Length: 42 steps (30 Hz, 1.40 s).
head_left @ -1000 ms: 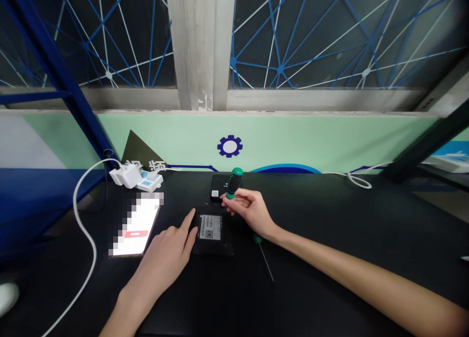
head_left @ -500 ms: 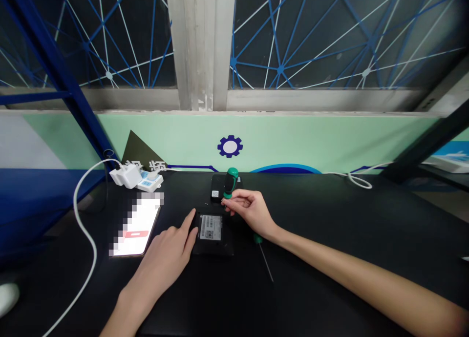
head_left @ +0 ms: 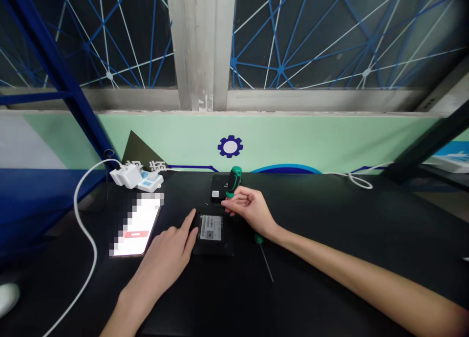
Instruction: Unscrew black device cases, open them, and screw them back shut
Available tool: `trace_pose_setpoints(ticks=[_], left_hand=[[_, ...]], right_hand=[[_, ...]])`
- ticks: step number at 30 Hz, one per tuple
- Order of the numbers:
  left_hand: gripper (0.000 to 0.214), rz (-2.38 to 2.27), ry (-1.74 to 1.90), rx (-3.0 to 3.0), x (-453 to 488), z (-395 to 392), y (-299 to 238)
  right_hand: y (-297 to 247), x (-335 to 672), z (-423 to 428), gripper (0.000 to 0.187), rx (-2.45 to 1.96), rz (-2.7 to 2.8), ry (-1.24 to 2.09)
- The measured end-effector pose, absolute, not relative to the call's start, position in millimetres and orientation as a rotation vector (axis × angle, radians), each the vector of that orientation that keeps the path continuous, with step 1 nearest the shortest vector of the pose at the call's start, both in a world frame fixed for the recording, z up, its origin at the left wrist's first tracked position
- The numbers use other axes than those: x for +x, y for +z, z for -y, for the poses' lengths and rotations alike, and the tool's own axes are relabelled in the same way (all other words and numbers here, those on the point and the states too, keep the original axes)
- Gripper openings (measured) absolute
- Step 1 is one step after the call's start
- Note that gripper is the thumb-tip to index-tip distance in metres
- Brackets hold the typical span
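Right hand [head_left: 251,210] pinching green-handled screwdriver [head_left: 233,181] upright just above far black case [head_left: 219,188], tip hidden; left hand [head_left: 164,246] lying open, fingertips touching edge of near black case [head_left: 212,234], label showing; second screwdriver [head_left: 264,261] lying on tabletop [head_left: 330,239].

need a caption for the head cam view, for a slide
Left hand at a labelled black device, right hand holding an upright green-handled screwdriver

Thin screwdriver [head_left: 264,259] in the way beside the black device [head_left: 211,234]
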<state>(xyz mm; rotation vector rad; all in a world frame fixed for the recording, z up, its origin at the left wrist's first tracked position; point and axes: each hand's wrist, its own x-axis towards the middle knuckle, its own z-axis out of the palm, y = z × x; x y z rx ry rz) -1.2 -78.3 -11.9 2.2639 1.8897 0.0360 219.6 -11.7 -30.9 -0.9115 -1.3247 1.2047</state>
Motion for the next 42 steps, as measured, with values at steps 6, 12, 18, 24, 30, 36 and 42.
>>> trace_pose_setpoints(ticks=[6,12,18,24,30,36,42], left_hand=[[0.056,-1.877,0.063,2.270,-2.9,77.4,-14.4],[0.057,-1.874,0.046,2.277,-3.0,77.8,-12.9],[0.057,-1.862,0.079,2.292,-3.5,78.2,-13.9],[0.057,-1.860,0.066,2.278,-1.1,78.6,-10.0],[0.057,-1.860,0.077,2.282,-2.3,78.8,-12.7],[0.057,-1.865,0.073,2.267,-2.5,78.6,-13.2],[0.057,-1.862,0.071,2.268,-1.8,77.7,-11.2]], right_hand=[[-30.2,221.2,14.4,0.038,-0.929,1.344,1.212],[-30.2,222.2,15.5,0.034,-0.928,1.403,1.160],[-29.8,223.5,15.9,0.032,-0.901,1.429,1.113],[-29.2,223.5,16.9,0.034,-0.913,1.396,1.090],[-27.8,223.0,18.5,0.040,-0.919,1.341,1.095],[-30.1,222.7,16.1,0.042,-0.890,1.333,1.069],[-32.9,222.8,13.8,0.033,-0.828,1.379,1.048]])
